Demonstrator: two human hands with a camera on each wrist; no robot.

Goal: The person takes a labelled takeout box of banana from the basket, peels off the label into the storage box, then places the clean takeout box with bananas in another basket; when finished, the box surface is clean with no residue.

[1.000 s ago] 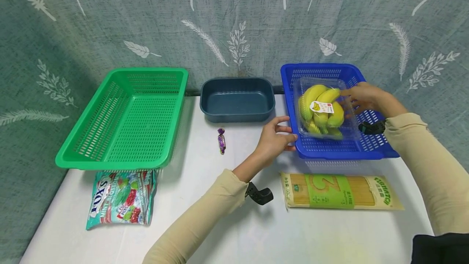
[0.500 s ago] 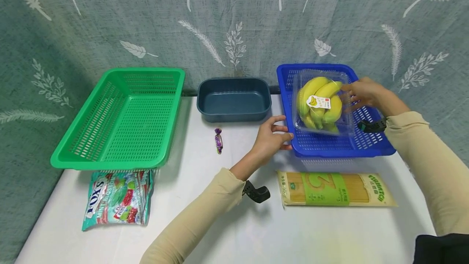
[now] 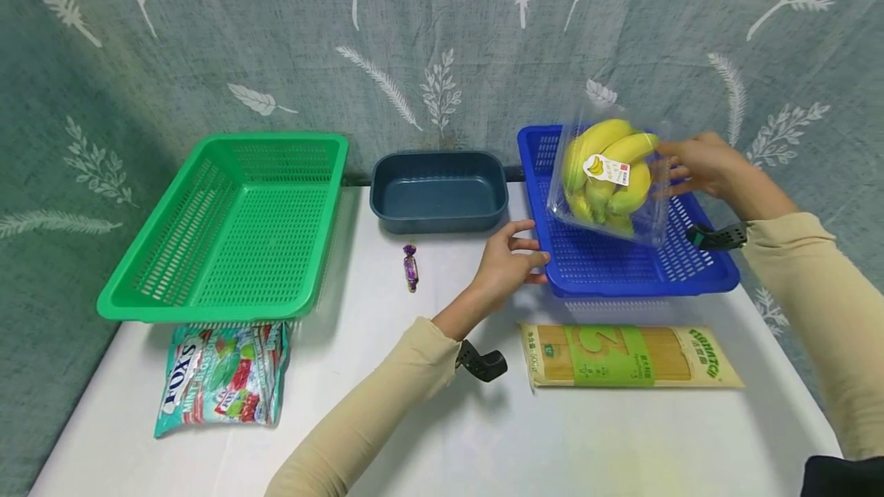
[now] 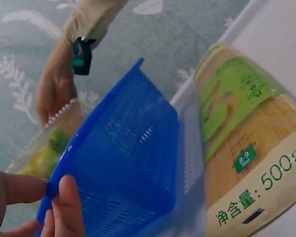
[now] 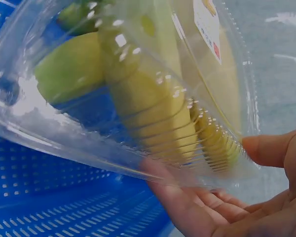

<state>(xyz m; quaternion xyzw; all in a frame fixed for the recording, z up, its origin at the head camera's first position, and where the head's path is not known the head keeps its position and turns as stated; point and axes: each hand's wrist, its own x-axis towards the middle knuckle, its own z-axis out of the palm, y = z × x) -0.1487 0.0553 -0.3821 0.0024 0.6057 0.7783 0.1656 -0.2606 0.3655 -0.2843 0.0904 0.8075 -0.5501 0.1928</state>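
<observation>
A clear plastic box of bananas (image 3: 601,175) with a white label tilts above the blue basket (image 3: 587,271). My right hand (image 3: 704,167) grips its right side; in the right wrist view the thumb (image 5: 269,150) lies on one face and the fingers (image 5: 182,205) reach beneath. At the basket's left rim is my left hand (image 3: 507,263). The left wrist view has its thumb (image 4: 27,185) and fingers (image 4: 69,202) pinching that blue rim.
A green basket (image 3: 318,274) stands at the left, with a teal candy bag (image 3: 224,378) before it. Between the baskets sit a dark blue tray (image 3: 438,225) and a purple wrapped candy (image 3: 410,267). A spaghetti pack (image 3: 628,357) lies in front of the blue basket.
The box of bananas has risen out of the blue basket and tilted, with my right hand moving up alongside. My left hand has stayed at the basket's rim.
</observation>
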